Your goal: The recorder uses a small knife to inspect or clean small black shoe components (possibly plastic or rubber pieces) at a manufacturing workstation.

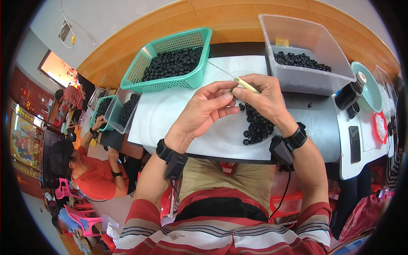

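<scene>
My right hand [265, 95] grips a thin tool [247, 84] by its pale yellow handle. Its slim metal shaft [221, 69] points up and to the left, above the white sheet. Close beside it, my left hand [208, 108] pinches a small black round piece [233, 90], mostly hidden by the fingertips. Both hands meet over a clear round plate [221, 136], where a pile of small black round pieces [258, 126] lies toward the right side.
A green basket [168, 85] of black pieces stands at the back left, a clear plastic bin [306, 78] holding more at the back right. Further right are a black bottle [349, 95], a phone [354, 144] and a pale green basin [367, 91]. A co-worker in orange [95, 176] sits left.
</scene>
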`<action>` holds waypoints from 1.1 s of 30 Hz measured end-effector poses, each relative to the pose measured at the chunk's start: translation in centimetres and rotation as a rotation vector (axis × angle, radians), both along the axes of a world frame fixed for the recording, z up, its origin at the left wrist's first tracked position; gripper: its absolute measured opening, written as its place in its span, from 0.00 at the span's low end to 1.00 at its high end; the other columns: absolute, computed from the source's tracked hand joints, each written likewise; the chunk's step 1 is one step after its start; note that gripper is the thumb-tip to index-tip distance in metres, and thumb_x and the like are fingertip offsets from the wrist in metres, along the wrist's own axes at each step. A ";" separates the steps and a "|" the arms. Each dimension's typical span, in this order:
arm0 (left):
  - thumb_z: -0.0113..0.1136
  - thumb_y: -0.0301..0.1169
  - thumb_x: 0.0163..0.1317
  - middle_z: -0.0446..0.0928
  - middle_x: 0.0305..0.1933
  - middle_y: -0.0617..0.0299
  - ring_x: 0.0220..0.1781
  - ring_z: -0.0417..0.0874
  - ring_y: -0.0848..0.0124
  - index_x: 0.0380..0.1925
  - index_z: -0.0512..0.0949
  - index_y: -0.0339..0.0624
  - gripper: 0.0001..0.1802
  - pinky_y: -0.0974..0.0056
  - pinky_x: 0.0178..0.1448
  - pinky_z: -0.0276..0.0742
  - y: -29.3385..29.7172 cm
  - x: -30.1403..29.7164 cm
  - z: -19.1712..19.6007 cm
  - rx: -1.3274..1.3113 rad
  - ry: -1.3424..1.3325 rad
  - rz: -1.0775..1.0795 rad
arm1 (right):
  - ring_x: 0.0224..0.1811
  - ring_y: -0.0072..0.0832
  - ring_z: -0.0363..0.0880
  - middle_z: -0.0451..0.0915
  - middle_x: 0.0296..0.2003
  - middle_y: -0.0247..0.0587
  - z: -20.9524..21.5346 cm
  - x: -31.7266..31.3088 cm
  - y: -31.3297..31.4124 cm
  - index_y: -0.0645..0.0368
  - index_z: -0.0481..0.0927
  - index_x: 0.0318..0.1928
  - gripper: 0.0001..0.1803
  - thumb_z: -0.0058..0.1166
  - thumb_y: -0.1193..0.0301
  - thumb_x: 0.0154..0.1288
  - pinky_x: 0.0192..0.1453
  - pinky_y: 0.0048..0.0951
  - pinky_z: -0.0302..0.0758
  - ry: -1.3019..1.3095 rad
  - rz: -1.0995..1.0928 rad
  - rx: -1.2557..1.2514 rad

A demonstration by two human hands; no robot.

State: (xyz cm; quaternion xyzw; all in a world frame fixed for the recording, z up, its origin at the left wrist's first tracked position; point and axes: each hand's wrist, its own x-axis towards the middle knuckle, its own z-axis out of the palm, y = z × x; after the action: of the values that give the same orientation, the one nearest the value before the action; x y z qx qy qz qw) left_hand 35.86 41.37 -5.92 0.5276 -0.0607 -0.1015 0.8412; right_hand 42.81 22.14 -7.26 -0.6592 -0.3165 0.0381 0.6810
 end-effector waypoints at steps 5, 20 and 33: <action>0.61 0.27 0.70 0.80 0.47 0.59 0.49 0.84 0.69 0.56 0.75 0.38 0.16 0.59 0.58 0.86 0.1 0.0 -0.5 -0.081 0.024 -0.047 | 0.34 0.16 0.77 0.85 0.33 0.35 -0.2 0.1 -0.1 0.67 0.87 0.46 0.18 0.69 0.64 0.64 0.36 0.21 0.75 0.034 0.038 0.049; 0.63 0.29 0.70 0.82 0.42 0.61 0.43 0.85 0.73 0.45 0.77 0.43 0.07 0.62 0.53 0.89 -1.0 -0.3 -0.7 -0.215 -0.017 0.053 | 0.37 0.19 0.82 0.87 0.34 0.37 0.7 -0.7 -0.4 0.65 0.87 0.43 0.14 0.69 0.67 0.65 0.42 0.23 0.79 0.058 0.162 0.087; 0.62 0.30 0.70 0.83 0.44 0.59 0.45 0.86 0.71 0.48 0.78 0.39 0.10 0.61 0.55 0.89 -0.4 -0.5 -1.2 -0.100 -0.087 0.132 | 0.34 0.19 0.81 0.86 0.29 0.36 0.7 -1.4 -0.1 0.65 0.87 0.42 0.14 0.67 0.65 0.66 0.39 0.24 0.77 -0.057 0.056 0.016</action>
State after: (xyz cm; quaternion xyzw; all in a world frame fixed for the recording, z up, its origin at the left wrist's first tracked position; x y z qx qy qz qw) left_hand 35.36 40.93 -7.07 0.4915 -0.0670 -0.0196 0.8681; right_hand 41.42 22.04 -6.58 -0.6454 -0.3544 0.0360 0.6757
